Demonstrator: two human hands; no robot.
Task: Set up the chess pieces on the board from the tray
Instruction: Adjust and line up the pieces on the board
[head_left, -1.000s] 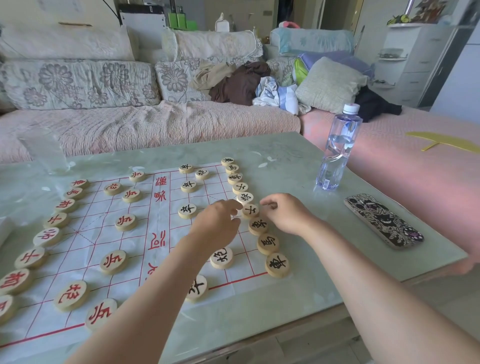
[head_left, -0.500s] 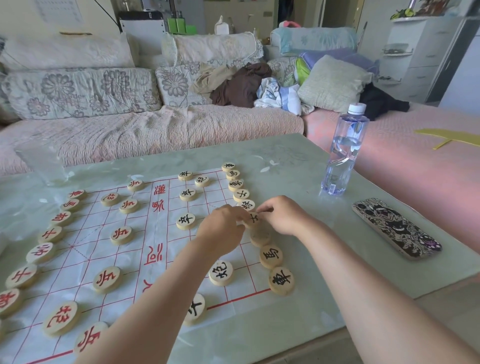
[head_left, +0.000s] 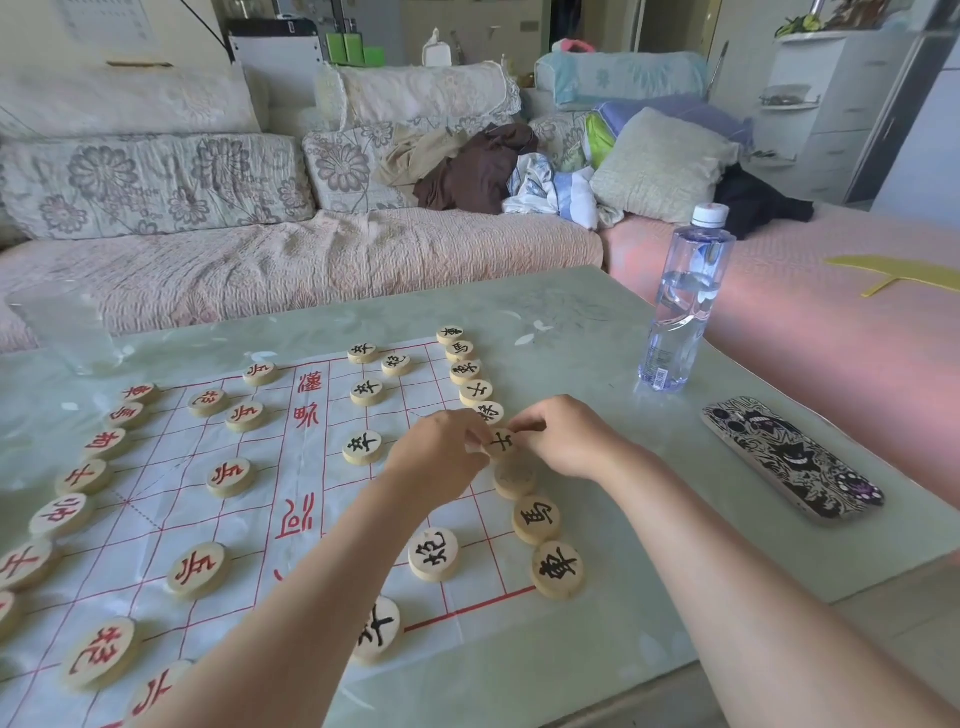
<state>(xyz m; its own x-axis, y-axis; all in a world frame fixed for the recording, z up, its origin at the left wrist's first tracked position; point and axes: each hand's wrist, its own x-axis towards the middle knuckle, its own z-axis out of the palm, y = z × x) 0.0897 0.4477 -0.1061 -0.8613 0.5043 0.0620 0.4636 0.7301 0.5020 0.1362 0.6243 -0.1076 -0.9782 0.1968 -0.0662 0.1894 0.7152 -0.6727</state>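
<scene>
A white sheet board (head_left: 156, 519) with red grid lines lies on the green table (head_left: 571, 322). Round wooden pieces with red letters (head_left: 83, 475) line its left edge, and black-lettered ones (head_left: 475, 392) line its right edge. Both my hands meet over the middle of the black row. My left hand (head_left: 441, 457) and my right hand (head_left: 566, 441) pinch one black-lettered piece (head_left: 501, 441) between their fingertips, from left and right. Just below it sits a piece (head_left: 514, 478) whose face reads faint.
A water bottle (head_left: 685, 312) stands right of the board, with a patterned phone (head_left: 789, 457) lying nearer me. A clear plastic box (head_left: 62, 332) sits at the table's far left. A sofa (head_left: 311, 260) with cushions and clothes runs behind the table.
My two hands have closed in from either side and taken the black piece between their fingertips. The view has shifted slightly; the other pieces stay put.
</scene>
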